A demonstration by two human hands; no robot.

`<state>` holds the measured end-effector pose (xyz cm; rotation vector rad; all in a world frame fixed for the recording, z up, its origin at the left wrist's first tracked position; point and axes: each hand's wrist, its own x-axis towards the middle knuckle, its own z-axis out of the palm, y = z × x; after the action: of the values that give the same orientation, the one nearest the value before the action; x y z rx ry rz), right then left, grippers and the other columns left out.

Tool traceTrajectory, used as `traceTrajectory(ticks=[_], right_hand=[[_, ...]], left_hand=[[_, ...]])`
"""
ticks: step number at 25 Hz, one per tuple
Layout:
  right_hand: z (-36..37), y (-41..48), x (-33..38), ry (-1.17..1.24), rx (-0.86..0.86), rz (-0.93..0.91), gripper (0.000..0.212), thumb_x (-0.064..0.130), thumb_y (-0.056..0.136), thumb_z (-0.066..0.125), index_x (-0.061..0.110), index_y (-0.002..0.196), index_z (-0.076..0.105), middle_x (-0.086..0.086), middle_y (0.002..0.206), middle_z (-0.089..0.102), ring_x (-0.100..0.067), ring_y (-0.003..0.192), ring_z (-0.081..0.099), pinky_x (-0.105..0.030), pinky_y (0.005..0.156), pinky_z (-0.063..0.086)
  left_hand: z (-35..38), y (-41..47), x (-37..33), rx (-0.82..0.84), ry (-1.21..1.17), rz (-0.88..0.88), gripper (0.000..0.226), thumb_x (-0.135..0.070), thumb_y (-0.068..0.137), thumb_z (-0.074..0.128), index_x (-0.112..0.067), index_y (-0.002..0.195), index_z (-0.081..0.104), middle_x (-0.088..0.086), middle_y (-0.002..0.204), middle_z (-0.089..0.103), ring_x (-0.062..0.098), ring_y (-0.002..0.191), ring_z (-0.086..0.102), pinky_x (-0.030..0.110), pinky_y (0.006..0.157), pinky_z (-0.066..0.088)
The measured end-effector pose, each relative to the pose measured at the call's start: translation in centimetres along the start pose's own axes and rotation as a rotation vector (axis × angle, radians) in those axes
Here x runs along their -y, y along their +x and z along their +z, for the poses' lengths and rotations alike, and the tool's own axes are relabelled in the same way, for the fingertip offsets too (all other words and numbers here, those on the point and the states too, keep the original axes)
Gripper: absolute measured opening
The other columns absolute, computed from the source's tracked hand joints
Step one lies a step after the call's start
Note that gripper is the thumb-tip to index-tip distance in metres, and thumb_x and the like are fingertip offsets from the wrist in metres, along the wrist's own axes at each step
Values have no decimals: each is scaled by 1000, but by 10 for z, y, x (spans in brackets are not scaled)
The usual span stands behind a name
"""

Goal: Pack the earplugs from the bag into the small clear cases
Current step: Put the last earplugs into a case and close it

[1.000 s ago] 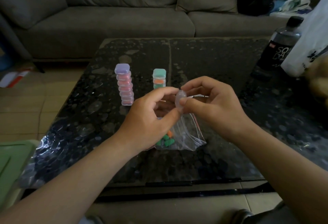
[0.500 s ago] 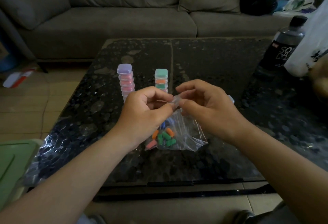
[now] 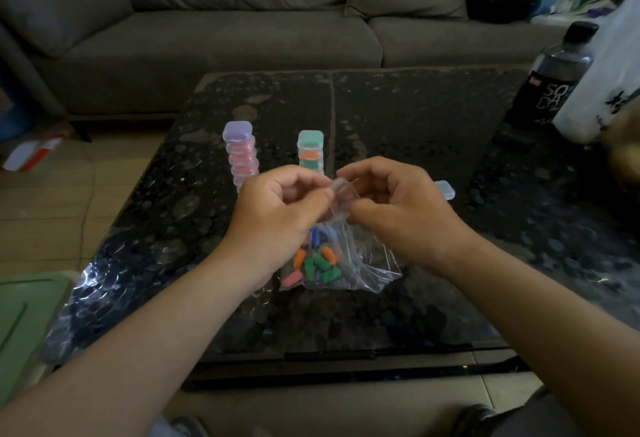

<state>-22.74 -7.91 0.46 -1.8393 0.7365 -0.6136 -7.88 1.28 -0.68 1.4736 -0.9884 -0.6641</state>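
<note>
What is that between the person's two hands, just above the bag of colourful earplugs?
In the head view, a small clear case sits pinched between the left hand and right hand, above the bag. Whether it holds anything cannot be told.

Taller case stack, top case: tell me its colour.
Purple, on the taller stack's top case, clearest in the head view.

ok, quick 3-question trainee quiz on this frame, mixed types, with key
1. True or false: both hands hold one small clear case.
2. Which stack is taller? A) purple-topped stack B) green-topped stack
3. Fill in: the loose earplugs lie inside the ____.

Key: 1 true, left hand and right hand pinch it between them; 2 A; 3 bag.
</note>
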Motion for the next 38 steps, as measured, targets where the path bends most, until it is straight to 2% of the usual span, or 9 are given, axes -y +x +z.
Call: traceTrajectory(ticks=[4,10,16,19,23,25,31,35,38], right_hand=[[1,-2,1,7,30,-17,45,-5,87,70,17,125,65,5,103,74,-7,97,71,-29,83,61],[2,-6,2,-37,7,-28,41,-3,85,73,22,116,67,7,101,72,-5,94,70,-28,79,62],[6,-7,-1,-113,-21,-55,39,8,83,79,24,117,66,8,100,70,-5,91,69,-29,79,62],[2,-7,8,-92,-55,-47,29,14,82,80,29,103,67,10,91,67,-4,85,68,-24,75,60],[-15,1,4,-283,-170,47,23,6,84,74,27,83,64,5,83,67,-8,76,68,-24,69,59],[-15,1,-2,-438,-121,119,24,5,84,74,25,76,64,6,78,67,-5,73,67,-23,68,57],[-1,4,-14,-559,45,238,20,11,88,70,24,73,68,7,74,69,-2,68,64,-14,57,47],[10,8,-22,-440,79,359,27,19,93,70,19,67,71,2,68,70,-9,60,68,-13,43,45],[16,11,-20,-198,79,471,20,15,97,65,11,80,75,-9,77,75,-18,61,75,-28,53,59]], left_hand=[[-7,10,-3,-94,-154,-132,16,-13,103,59,-11,103,75,9,94,80,27,88,78,45,79,63],[-5,6,-5,-50,-199,-247,18,-17,106,55,-13,107,73,9,89,80,27,82,78,32,65,61],[-3,3,-5,30,-203,-247,25,-14,101,63,-20,125,66,9,98,80,24,89,78,34,66,60],[-5,3,-5,-5,-192,-216,35,-5,96,67,-25,125,63,8,94,79,23,87,78,35,64,60],[-14,7,-5,26,-69,-250,39,0,96,66,-32,118,62,3,85,79,19,82,78,40,66,62],[-17,9,-2,56,5,-293,40,0,97,63,-33,120,61,5,85,78,21,80,78,41,70,63],[-22,13,8,108,148,-401,41,-1,98,61,-33,123,57,10,98,76,20,82,79,41,76,65],[-23,13,13,123,203,-444,39,0,94,65,-33,113,59,9,94,77,18,82,78,32,71,63],[-24,14,16,121,246,-451,37,0,94,64,-35,106,59,9,91,78,19,80,78,33,72,62]])
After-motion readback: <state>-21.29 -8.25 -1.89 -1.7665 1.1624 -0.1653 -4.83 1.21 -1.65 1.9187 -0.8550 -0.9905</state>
